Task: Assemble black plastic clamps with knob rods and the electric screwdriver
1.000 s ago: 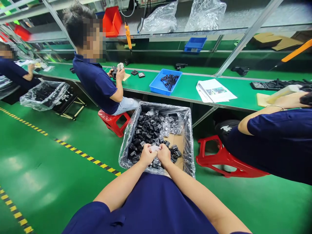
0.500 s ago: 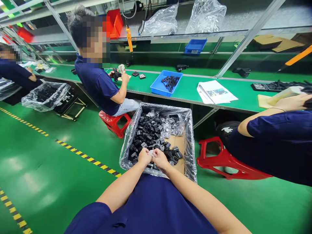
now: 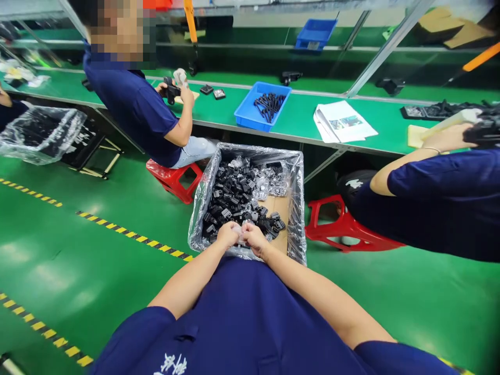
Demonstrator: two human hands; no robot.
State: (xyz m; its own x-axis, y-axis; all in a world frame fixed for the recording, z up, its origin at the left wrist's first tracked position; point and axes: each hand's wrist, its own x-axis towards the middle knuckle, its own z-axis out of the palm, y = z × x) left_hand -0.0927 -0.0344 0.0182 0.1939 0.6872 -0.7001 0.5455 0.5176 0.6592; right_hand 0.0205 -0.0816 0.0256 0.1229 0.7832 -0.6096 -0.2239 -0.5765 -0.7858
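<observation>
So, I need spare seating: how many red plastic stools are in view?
2. One red plastic stool is under the seated person on the left; the other red plastic stool is under the person on the right. More may be hidden.

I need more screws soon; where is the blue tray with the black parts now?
In the head view, the blue tray sits on the green bench, upper centre, between the seated person's hand and the white papers.

The view now tilts lower, so the box point(image 3: 297, 208) of black parts sits higher. The left hand point(image 3: 227, 234) and right hand point(image 3: 253, 237) (already close) press knuckle to knuckle.
</observation>
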